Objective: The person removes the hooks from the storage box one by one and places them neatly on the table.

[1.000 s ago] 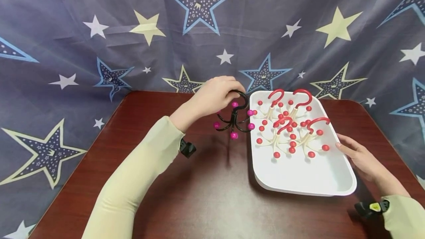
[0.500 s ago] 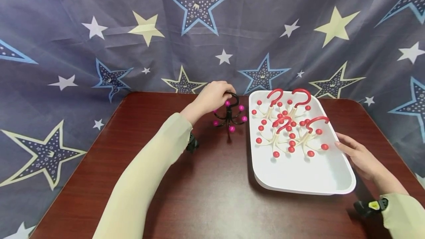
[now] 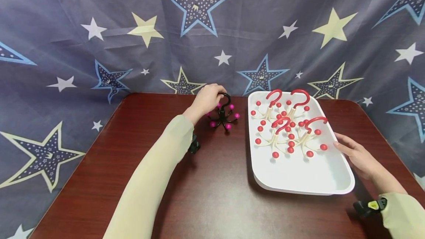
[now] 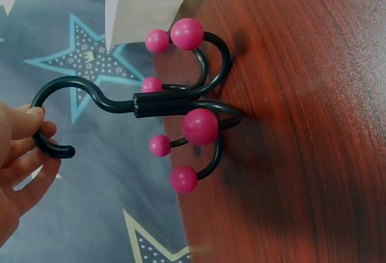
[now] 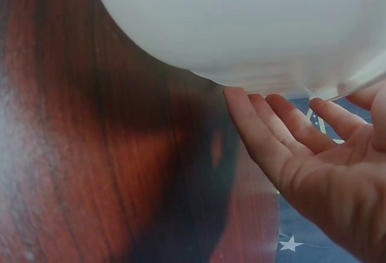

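Note:
My left hand (image 3: 209,97) pinches the top hook of a black multi-arm hanger (image 4: 160,104), whose curved arms end in pink balls. It stands upright at the far side of the table, its arms close over the wood. My right hand (image 3: 360,158) holds the right side of a white tray (image 3: 302,182), thumb at the rim. In the right wrist view, its fingertips (image 5: 234,94) touch the tray's outer wall from below. Several cream hangers with red hooks and red balls (image 3: 273,137) stand in the tray's far part.
The dark red wooden table (image 3: 199,194) ends at the back against a star-patterned cloth (image 3: 126,10). The tray's left wall stands a short way right of the black hanger.
My left hand has moved left, away from the tray, and lowered the black hanger toward the table. My right hand stays at the tray's side.

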Demonstrator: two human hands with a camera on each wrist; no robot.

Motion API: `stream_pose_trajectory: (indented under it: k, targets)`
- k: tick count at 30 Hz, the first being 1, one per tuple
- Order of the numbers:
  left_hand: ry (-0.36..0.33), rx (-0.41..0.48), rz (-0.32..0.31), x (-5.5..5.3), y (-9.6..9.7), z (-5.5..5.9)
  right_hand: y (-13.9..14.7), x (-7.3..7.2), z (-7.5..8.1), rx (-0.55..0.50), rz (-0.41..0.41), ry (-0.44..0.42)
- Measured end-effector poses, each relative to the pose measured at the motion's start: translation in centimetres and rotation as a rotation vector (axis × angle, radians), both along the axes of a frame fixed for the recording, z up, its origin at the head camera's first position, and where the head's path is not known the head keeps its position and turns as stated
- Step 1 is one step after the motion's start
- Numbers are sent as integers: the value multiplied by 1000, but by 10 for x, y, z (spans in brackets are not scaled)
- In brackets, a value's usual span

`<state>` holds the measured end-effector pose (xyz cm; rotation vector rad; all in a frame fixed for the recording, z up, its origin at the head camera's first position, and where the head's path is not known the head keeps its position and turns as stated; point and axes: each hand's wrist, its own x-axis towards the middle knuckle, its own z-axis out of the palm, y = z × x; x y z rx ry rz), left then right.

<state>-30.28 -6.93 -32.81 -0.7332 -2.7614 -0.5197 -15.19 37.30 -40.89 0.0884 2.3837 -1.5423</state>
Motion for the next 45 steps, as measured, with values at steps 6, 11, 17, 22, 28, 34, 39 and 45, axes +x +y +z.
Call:
stream_pose_trajectory:
  k: [6, 11, 17, 22, 28, 34, 39, 45]
  targets:
    - [-9, 7, 5, 0, 0, -2, -1, 0, 0, -13, -5, 1]
    - [-13, 2, 9, 2, 1, -1, -1, -1, -1, -19, -5, 5]
    - [33, 4, -34, 11, 16, 6, -2, 0, 0, 17, -6, 9]
    - [53, 31, -117, 26, 38, 11, -1, 2, -1, 36, 3, 26]
    - [-67, 104, -246, 43, 63, 7, 2, 3, -3, 32, 27, 52]
    - [-180, 245, -402, 49, 85, -7, 5, 5, -6, 12, 42, 73]
    - [-278, 275, -472, 56, 103, -15, 5, 5, -6, 5, 40, 77]
    - [-258, 250, -471, 63, 118, -18, 4, 4, -5, 4, 40, 72]
